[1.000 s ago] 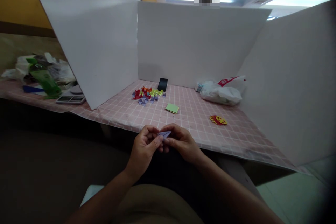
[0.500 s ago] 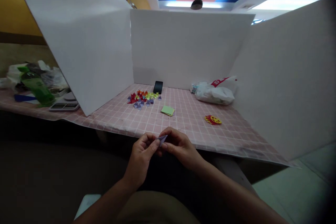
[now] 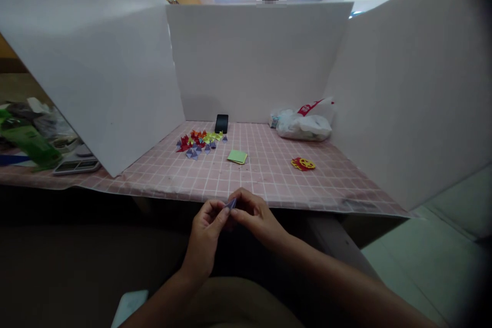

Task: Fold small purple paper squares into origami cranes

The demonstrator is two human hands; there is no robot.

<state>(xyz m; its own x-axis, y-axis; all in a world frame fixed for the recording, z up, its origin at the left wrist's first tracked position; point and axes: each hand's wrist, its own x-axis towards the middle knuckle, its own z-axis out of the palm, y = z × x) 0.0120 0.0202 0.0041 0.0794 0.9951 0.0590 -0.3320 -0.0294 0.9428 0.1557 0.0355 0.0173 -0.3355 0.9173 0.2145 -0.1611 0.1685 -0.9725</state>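
Observation:
A small folded piece of purple paper (image 3: 231, 204) is pinched between both hands, just in front of the table's near edge. My left hand (image 3: 209, 223) grips its lower left side between thumb and fingers. My right hand (image 3: 255, 215) has its thumb and fingers closed at the paper's right side; the exact contact there is partly hidden. Beyond them on the table lies a stack of square paper sheets (image 3: 237, 157), light green on top. Farther left stands a cluster of small folded paper pieces (image 3: 198, 142) in red, orange, yellow and purple.
The table (image 3: 265, 184) has a pink checked cover. A black phone (image 3: 222, 123) leans at the back, with a white plastic bag (image 3: 305, 125) to its right. Yellow and red cut-outs (image 3: 303, 164) lie at right. White panels (image 3: 253, 61) enclose three sides. A scale (image 3: 77, 165) and green bottle (image 3: 28, 141) sit outside, left.
The camera view has turned slightly right, so the table things appear farther left. Between my fingers the purple paper has tilted and now shows a narrower side.

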